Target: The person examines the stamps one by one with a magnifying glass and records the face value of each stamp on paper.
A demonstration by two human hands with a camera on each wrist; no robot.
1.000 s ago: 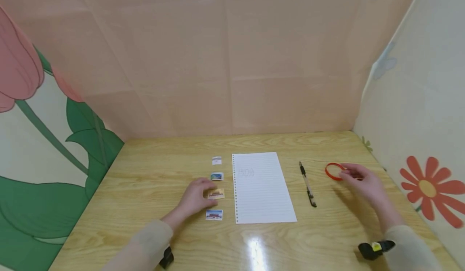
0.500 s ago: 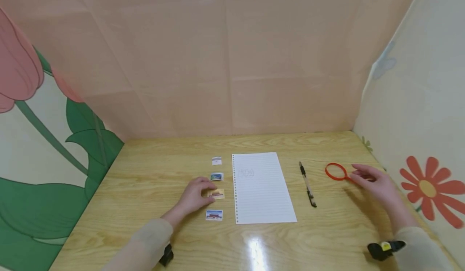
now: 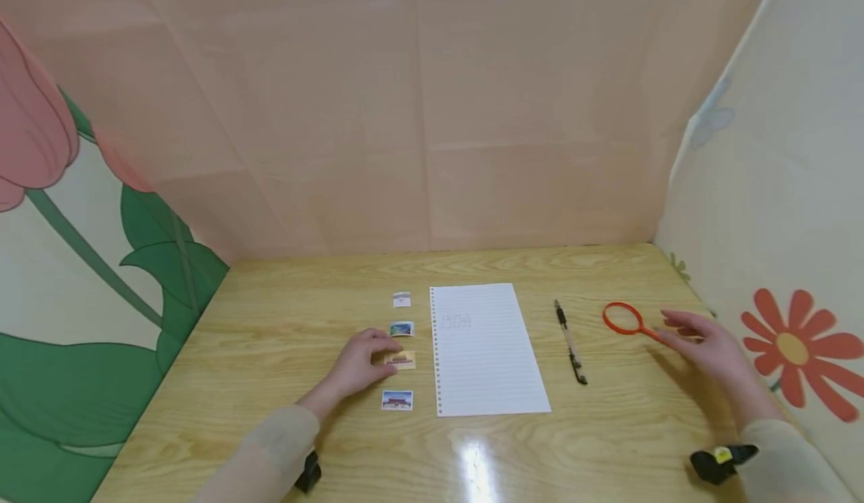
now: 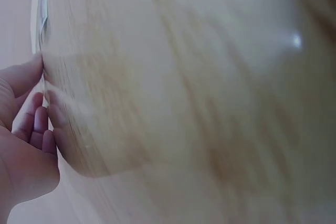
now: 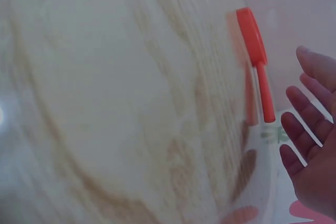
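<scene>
In the head view my left hand (image 3: 361, 362) rests at a yellow postage stamp (image 3: 403, 360), thumb and index finger spread at its left part. The left wrist view shows those fingers (image 4: 27, 77) down at the tabletop. A red-rimmed magnifying glass (image 3: 623, 318) lies on the table at the right. My right hand (image 3: 709, 349) hovers beside its handle, fingers loosely spread and holding nothing. In the right wrist view a gap shows between the fingers (image 5: 302, 103) and the magnifying glass handle (image 5: 265, 95).
Other small stamps lie in a column with the yellow one, such as a blue-bordered stamp (image 3: 397, 400) in front. A lined sheet (image 3: 493, 360) with faint writing lies mid-table. A black-ended pen (image 3: 571, 342) lies right of it. Patterned walls (image 3: 776, 226) bound the table.
My right hand has drawn back to the right from the magnifying glass's rim and let go of it, leaving it on the table. The left hand has barely moved.
</scene>
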